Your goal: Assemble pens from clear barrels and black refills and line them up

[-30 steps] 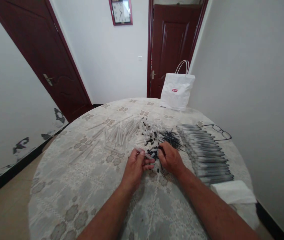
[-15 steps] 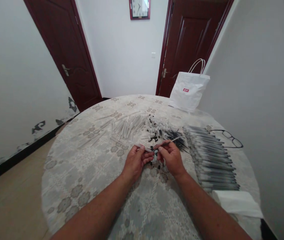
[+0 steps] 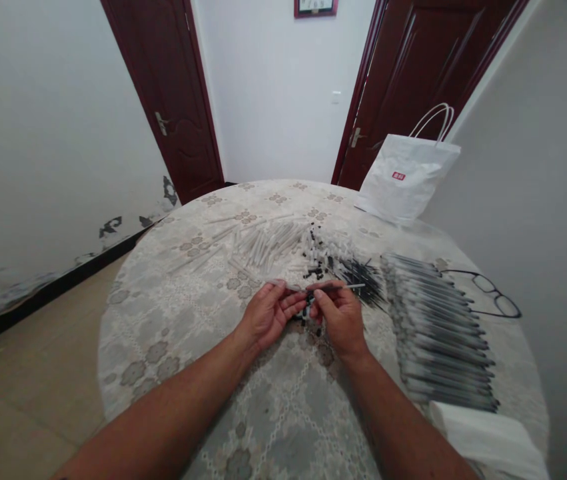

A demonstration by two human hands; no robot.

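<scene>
My left hand [image 3: 263, 315] is closed on a pale pen barrel [image 3: 289, 287], pinched between thumb and fingers. Opposite it, my right hand [image 3: 342, 319] pinches a thin pen refill [image 3: 355, 286], dark near the fingers and pale at the end that sticks out to the right. Barrel and refill lie roughly in line, their near ends close together between the fingertips; whether one is inside the other I cannot tell. Small black parts [image 3: 318, 331] lie on the table just under the hands. Beyond the fingers spread a heap of pale barrels [image 3: 269, 245] and a bunch of dark refills [image 3: 366, 281].
A patterned cloth covers the round table [image 3: 163, 320]. Small white and black pieces [image 3: 336, 248] lie scattered at its middle. On the right are a long row of pens [image 3: 446, 333], eyeglasses [image 3: 495, 293] and a white roll [image 3: 488, 437]. A white paper bag [image 3: 410, 177] stands at the back.
The view has tilted down and turned left. Barrel and refill have come more nearly into line, and the left hand's fingers are stretched a little more.
</scene>
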